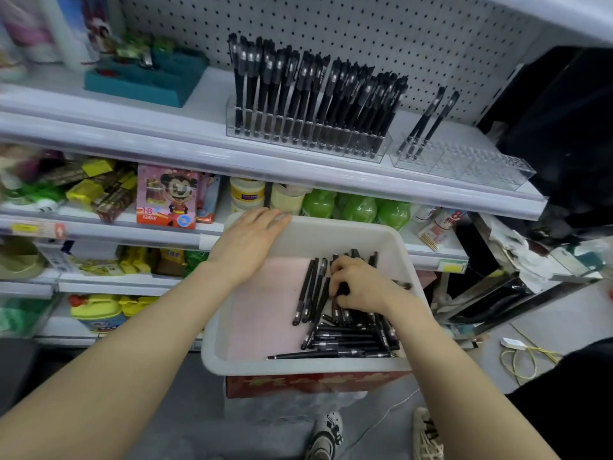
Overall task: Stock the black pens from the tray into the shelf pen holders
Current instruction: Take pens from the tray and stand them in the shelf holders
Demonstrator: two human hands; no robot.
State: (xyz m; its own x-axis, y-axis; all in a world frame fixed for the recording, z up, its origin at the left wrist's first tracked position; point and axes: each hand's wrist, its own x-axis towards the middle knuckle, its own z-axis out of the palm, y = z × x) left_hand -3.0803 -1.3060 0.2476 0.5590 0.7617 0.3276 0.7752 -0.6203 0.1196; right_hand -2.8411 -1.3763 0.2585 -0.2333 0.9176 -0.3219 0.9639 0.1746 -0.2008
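Two bare forearms reach forward from the bottom edge toward a white tray that sits on a red box in front of the shelf. The left hand lies flat on the tray's far left corner, fingers straight and close together, steadying the rim. The right hand is down in the heap of black pens on the tray's right side, its fingers curled round a few of them; how many cannot be told. On the shelf above, one clear pen holder is packed full, while the clear holder beside it carries only three leaning pens, so the gathered pens probably belong there. Risks follow from how things lie. The pens in the tray cross one another, so lifting a bundle may drag neighbours out over the rim to the floor. The tray looks wider than the box under it, and a heavy press on the corner could tip it. The three pens lean loosely, and a careless insertion could knock them over or push the light holder along the shelf. As for writing, a pink cartoon box on the lower shelf reads "18 Color"; the white print on the pen barrels and the shelf-edge price tags is too blurred to read.
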